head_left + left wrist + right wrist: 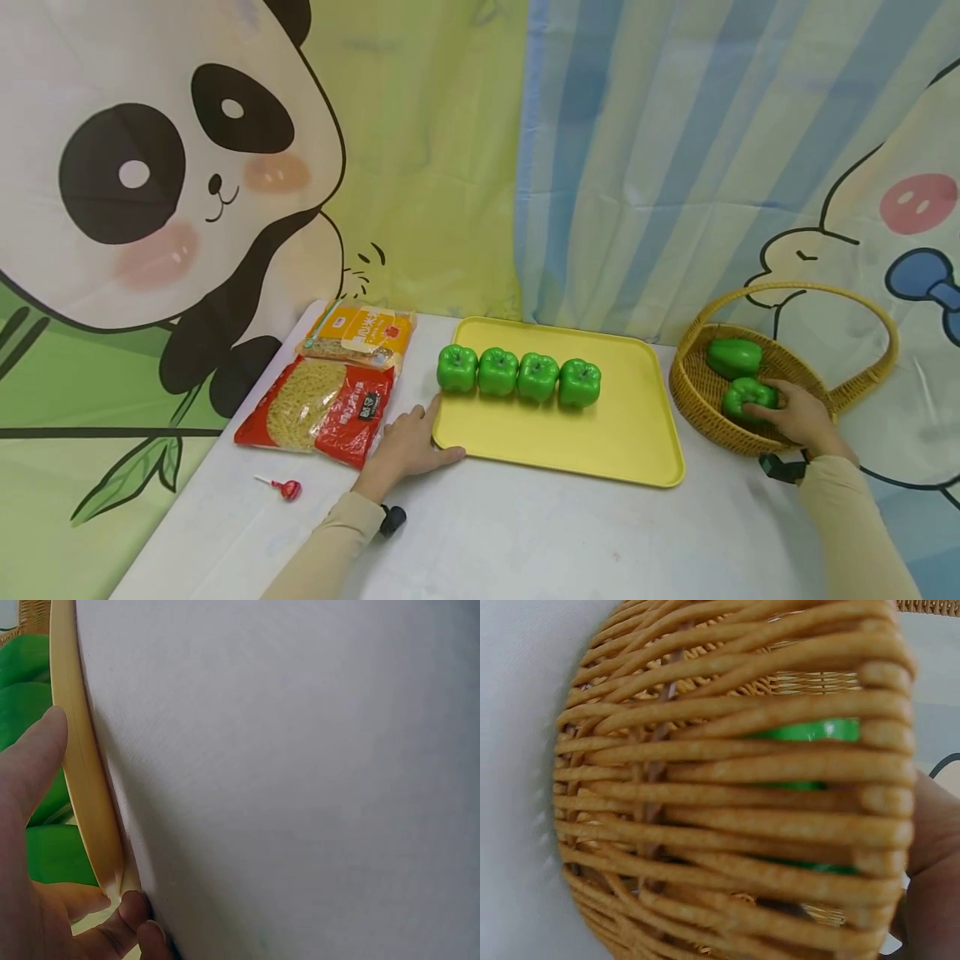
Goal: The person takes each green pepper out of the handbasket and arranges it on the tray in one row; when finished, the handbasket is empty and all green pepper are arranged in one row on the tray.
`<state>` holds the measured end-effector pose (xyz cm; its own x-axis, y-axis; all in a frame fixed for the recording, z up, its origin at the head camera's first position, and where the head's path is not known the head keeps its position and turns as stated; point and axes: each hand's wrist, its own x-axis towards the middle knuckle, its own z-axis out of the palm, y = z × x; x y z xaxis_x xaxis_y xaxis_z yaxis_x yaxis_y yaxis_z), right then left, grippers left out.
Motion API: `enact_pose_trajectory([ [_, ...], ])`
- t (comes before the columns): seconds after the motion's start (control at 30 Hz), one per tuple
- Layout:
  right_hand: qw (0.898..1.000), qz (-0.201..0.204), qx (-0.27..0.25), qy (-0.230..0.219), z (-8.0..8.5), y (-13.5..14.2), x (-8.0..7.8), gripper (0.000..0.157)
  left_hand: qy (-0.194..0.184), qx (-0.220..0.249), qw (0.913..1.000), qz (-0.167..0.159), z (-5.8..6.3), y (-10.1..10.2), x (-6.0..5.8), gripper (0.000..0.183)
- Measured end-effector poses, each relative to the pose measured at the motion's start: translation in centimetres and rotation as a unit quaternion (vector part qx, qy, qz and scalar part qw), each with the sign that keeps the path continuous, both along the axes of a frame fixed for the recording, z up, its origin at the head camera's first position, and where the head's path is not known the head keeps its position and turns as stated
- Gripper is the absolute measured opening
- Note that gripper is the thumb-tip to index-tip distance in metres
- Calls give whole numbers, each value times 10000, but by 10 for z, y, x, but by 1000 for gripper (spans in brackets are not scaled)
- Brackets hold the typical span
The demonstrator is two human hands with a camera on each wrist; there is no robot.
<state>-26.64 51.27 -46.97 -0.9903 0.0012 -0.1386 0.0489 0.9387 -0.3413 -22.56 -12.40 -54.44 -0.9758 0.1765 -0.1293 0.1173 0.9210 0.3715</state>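
At the right, my right hand [808, 417] reaches into a wicker basket [692, 402] and grips a green bell pepper [741, 395] between thumb and fingers. Another green pepper [735, 358] lies behind it in the basket. Through the weave in the right wrist view, bits of green [817, 730] show; most of that hand is hidden. My left hand [408, 442] spreads at the near left corner of a yellow tray [555, 442]. In the left wrist view its thumb touches the tray rim [81, 765]. Several green bell peppers [517, 375] stand in a row on the tray.
Left of the tray lie a red pasta bag [352, 417] and an orange-yellow food bag [360, 329]. A red lollipop [288, 489] is near the table's left side. The basket handle [825, 287] arches over the basket. A printed curtain [435, 167] hangs behind the table.
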Motion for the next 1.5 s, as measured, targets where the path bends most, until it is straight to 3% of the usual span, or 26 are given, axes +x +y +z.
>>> enact_pose_trajectory([
  [0.4, 9991, -373, -168, -126, -1, -1, 5, 93, -8, -14, 10000, -13, 0, 0, 1, 115],
  [0.73, 9975, -611, -305, 203, 7, -11, 8, 95, -3, 22, 10000, -52, 1, 0, 1, 114],
  [1.23, 9922, -521, -543, 991, 36, -53, 22, 86, -42, -20, 10000, -53, 0, -1, 2, 114],
  [1.5, 9836, -309, -686, 1637, 46, -78, 22, 74, -23, -9, 10000, -38, 2, -1, 1, 114],
])
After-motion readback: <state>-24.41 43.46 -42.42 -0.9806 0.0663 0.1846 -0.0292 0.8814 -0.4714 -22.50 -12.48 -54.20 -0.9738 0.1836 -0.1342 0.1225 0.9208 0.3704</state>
